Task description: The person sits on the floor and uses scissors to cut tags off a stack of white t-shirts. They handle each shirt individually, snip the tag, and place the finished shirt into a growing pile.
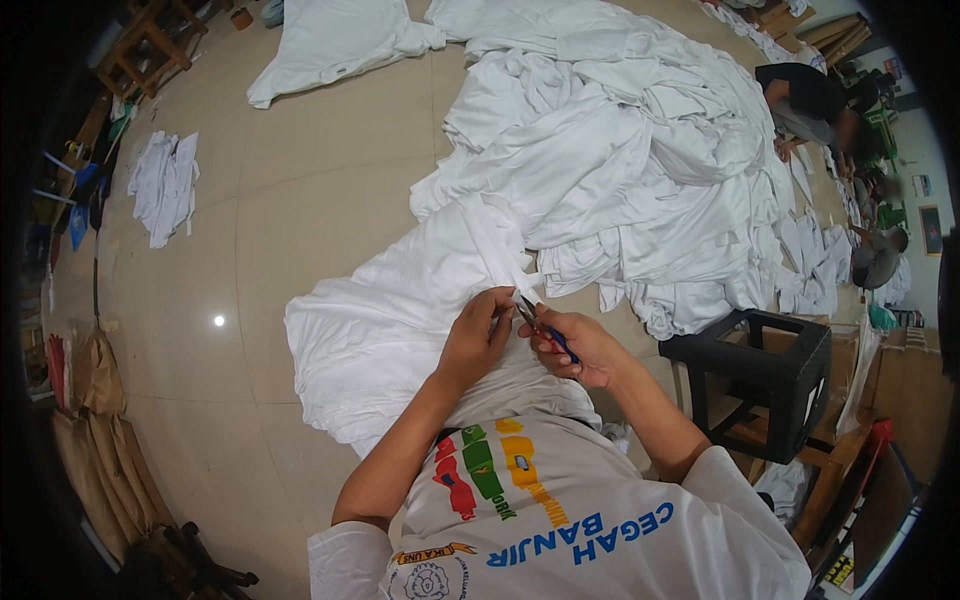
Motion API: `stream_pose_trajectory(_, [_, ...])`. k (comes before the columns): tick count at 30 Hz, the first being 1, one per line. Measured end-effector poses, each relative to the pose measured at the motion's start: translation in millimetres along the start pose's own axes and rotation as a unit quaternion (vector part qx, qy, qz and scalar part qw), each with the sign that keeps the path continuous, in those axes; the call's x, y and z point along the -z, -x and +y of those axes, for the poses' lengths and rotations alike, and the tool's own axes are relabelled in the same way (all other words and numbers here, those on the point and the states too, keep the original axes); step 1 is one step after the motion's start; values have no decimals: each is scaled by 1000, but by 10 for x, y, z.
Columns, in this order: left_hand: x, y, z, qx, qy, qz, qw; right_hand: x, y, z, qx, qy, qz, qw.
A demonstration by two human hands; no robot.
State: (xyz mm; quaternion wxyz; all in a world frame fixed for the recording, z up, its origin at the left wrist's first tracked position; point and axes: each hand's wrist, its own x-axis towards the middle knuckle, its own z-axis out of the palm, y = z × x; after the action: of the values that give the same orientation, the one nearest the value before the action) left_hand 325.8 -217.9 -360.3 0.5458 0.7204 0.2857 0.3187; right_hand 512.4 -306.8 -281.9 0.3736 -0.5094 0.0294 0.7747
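Observation:
White fabric garments (367, 322) lie bunched across my lap and in front of my body. My left hand (480, 330) pinches a small edge of the white cloth between thumb and fingertips. In my right hand (581, 349) is a pair of small scissors or thread snips (559, 341) with blue and red on the handles. The dark blades point up and left, right beside the left fingertips. Whether they touch the cloth is too small to tell. A flat white band of the fabric (487, 244) runs up from the hands.
A large heap of white garments (600, 165) spreads ahead on the tiled floor (300, 187). One white garment (345, 45) lies flat beyond, and a small folded pile (163, 187) lies left. A black plastic stool (750, 375) stands right. Other people (806, 101) sit at the far right.

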Motion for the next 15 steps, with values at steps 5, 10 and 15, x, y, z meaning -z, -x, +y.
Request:
stream_pose_trajectory(5, [-1,-3,-22,-11,-7,3,1000,24,-35,24,-17,-21,-2,1000])
stream_pose_trajectory(10, [-14,-13,-12,-31,6,12,999,50,-61,28,-18,-34,-10,999])
stream_pose_trajectory(15, [4,-10,26,-4,7,8,1000,74,-48,38,-14,-57,-27,998])
